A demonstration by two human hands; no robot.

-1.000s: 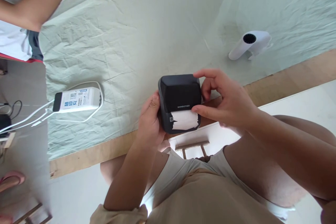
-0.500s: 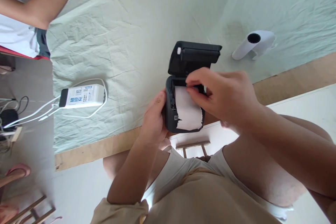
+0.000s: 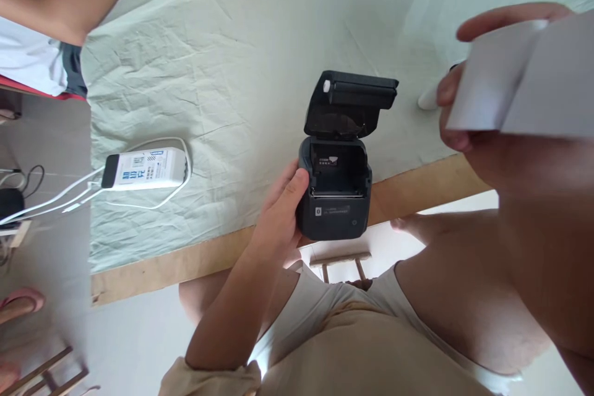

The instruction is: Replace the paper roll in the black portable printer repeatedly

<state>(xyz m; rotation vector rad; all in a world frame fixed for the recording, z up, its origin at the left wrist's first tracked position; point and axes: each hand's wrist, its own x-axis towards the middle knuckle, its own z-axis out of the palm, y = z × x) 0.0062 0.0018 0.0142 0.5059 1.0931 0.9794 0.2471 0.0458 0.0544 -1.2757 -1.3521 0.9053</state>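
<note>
A dark label printer (image 3: 334, 216) stands with its lid (image 3: 350, 99) raised, its paper compartment showing no roll and a small white scrap inside. My left hand (image 3: 281, 207) grips the printer's left side, thumb on the near edge. At the upper right, close to the camera, my right hand (image 3: 482, 167) holds a white paper roll (image 3: 496, 74) with a loose stretch of paper. The roll and hand are slightly blurred. Behind them, a white paper tube (image 3: 427, 99) on the cloth is mostly hidden.
Green cloth (image 3: 260, 43) covers the table, with a wooden edge (image 3: 176, 266) nearest me. A white power strip (image 3: 148, 169) with cables lies at the left. Another person's arm (image 3: 88, 0) reaches in at the upper left. A wooden stool (image 3: 341, 258) shows below.
The white paper has come out of the printer in my right hand, which has moved up and right. My left hand still holds the printer, shifted slightly right.
</note>
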